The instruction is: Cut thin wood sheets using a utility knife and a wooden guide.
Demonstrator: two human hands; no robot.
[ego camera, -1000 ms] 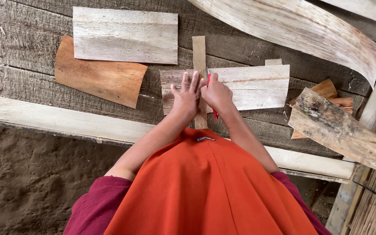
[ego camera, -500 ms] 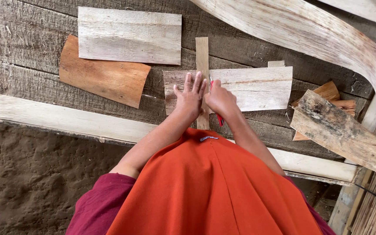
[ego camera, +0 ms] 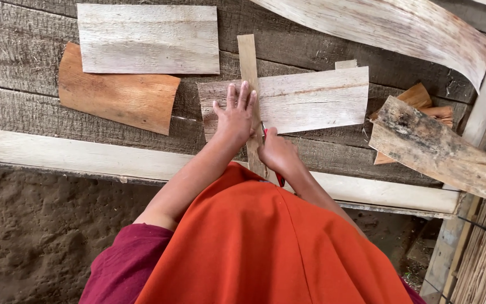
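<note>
Two hands at work, seen from straight above. Orange cloth fills the near bottom of frame and hides the lap and elbows; maroon sleeve cut off at the bottom edge.

Right hand: fist closed around a red-handled tool. Only slivers of red show above and below the fist, so the tool's kind and tip are hard to make out. Fist sits against the near end of the narrow wood strip.

Left hand: open, flat, fingers spread, pressing on the pale sheet and the strip, just left of the right hand. Strip lies upright across the sheet; its near end is hidden under the hands.

Under both hands: weathered plank desk, pale rail along its near edge, dirt floor to the near left.

Left of the hands: orange-brown bark piece, partly covered by a second pale sheet beyond it. Right: rough dark-stained slab overlapping small orange scraps. Far right: long curved pale sheath, cut off at the top edge.

Versus 0.5 s ago: right hand has pulled back toward the body, down the strip; the hands were side by side then. Left hand unchanged.
</note>
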